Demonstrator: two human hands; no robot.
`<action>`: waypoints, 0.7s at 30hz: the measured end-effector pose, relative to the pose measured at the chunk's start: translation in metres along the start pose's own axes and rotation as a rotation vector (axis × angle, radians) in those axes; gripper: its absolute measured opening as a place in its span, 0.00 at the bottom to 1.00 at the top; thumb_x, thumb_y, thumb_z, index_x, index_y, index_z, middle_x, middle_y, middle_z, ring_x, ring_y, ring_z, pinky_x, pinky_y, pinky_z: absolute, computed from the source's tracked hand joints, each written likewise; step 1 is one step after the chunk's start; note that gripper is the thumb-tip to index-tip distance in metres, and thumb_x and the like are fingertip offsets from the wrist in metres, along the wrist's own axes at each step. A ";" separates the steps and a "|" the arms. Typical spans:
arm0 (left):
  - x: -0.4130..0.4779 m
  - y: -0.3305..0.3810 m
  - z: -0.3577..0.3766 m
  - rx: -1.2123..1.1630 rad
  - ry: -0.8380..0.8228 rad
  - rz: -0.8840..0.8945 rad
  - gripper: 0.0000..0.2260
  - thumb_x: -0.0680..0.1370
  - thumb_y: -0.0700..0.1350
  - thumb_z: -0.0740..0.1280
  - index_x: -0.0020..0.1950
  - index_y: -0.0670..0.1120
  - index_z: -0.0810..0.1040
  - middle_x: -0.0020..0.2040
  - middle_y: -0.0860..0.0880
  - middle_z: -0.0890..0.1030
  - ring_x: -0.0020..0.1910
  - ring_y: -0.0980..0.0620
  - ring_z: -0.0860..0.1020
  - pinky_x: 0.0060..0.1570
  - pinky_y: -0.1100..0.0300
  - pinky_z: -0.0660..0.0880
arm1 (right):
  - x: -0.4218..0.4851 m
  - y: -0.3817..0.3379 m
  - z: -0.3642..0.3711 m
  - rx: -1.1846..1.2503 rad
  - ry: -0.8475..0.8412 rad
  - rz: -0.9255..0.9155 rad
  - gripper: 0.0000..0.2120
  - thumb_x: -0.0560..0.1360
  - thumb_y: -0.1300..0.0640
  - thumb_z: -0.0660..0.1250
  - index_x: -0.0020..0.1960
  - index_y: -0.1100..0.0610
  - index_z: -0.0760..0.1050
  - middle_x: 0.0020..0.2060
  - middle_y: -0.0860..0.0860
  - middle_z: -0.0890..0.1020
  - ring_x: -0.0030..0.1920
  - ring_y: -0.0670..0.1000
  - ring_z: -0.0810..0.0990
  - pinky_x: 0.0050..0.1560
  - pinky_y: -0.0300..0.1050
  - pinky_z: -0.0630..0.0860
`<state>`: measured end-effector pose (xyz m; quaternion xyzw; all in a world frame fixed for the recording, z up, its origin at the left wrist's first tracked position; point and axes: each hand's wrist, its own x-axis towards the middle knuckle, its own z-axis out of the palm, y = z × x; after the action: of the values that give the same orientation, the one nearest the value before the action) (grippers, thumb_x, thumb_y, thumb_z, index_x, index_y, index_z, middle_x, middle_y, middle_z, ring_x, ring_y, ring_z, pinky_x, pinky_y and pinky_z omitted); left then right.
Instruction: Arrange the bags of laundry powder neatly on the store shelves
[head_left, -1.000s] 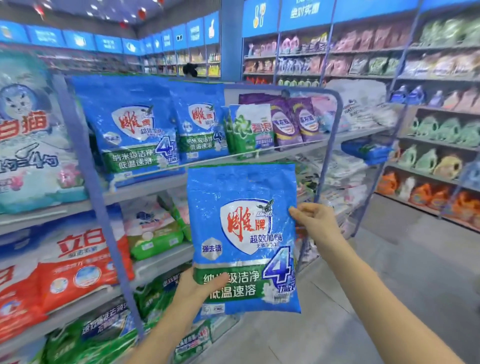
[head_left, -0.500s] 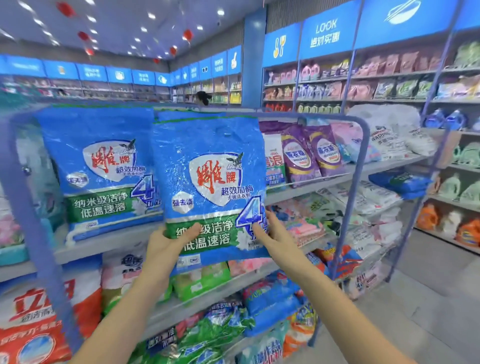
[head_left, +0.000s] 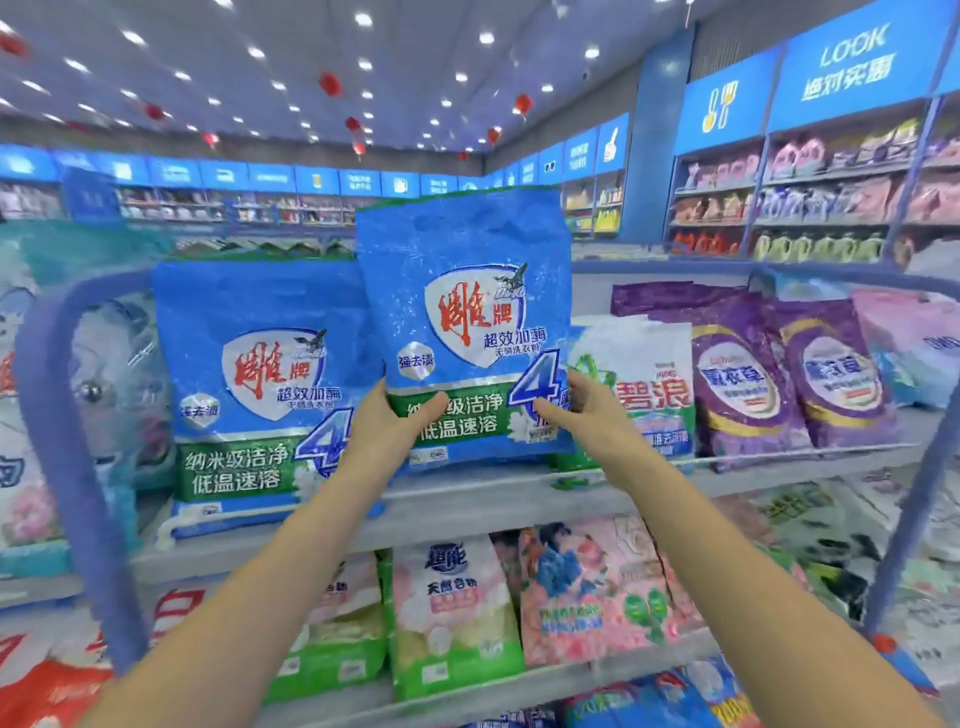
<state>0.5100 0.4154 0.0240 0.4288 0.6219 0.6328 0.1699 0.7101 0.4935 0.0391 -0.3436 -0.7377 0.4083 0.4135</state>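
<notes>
I hold a blue laundry powder bag (head_left: 467, 291) upright with both hands, its lower edge at the top shelf (head_left: 493, 499). My left hand (head_left: 392, 426) grips its lower left corner, thumb across the green band. My right hand (head_left: 584, 410) grips the lower right corner. A matching blue bag (head_left: 249, 384) stands on the same shelf just to the left, partly overlapped by the held bag. A white and green bag (head_left: 649, 384) stands just to the right, behind my right hand.
Two purple bags (head_left: 748, 374) and a pink bag (head_left: 914, 343) fill the shelf's right end. A rounded blue frame (head_left: 52, 447) borders the rack on the left. Pink and green bags (head_left: 457, 618) crowd the shelf below. Wall shelving (head_left: 831, 208) runs behind, right.
Both hands have lifted the blue bag up and forward to the top shelf, beside the matching bag. My view has risen and moved closer to the rack.
</notes>
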 end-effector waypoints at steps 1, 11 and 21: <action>0.004 0.001 0.004 0.001 0.017 -0.002 0.19 0.72 0.46 0.72 0.59 0.41 0.73 0.50 0.47 0.78 0.51 0.47 0.77 0.50 0.58 0.71 | 0.010 0.005 -0.001 -0.028 -0.002 -0.008 0.13 0.74 0.61 0.68 0.57 0.62 0.74 0.50 0.52 0.81 0.46 0.45 0.80 0.52 0.39 0.77; -0.008 -0.031 0.024 0.048 0.057 -0.142 0.36 0.74 0.52 0.68 0.76 0.46 0.54 0.71 0.53 0.63 0.72 0.50 0.61 0.69 0.54 0.58 | 0.018 0.038 0.005 -0.182 -0.254 -0.083 0.39 0.77 0.63 0.63 0.75 0.57 0.38 0.60 0.41 0.59 0.59 0.42 0.64 0.57 0.33 0.62; -0.015 -0.030 0.033 0.172 0.121 -0.105 0.33 0.79 0.55 0.60 0.76 0.43 0.48 0.76 0.48 0.57 0.74 0.48 0.57 0.70 0.55 0.55 | 0.017 0.042 0.010 0.029 -0.232 -0.128 0.38 0.76 0.69 0.61 0.75 0.54 0.41 0.49 0.28 0.57 0.57 0.38 0.64 0.41 0.13 0.60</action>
<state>0.5341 0.4300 -0.0133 0.3696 0.7045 0.5923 0.1274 0.7007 0.5231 0.0039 -0.2405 -0.7950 0.4287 0.3554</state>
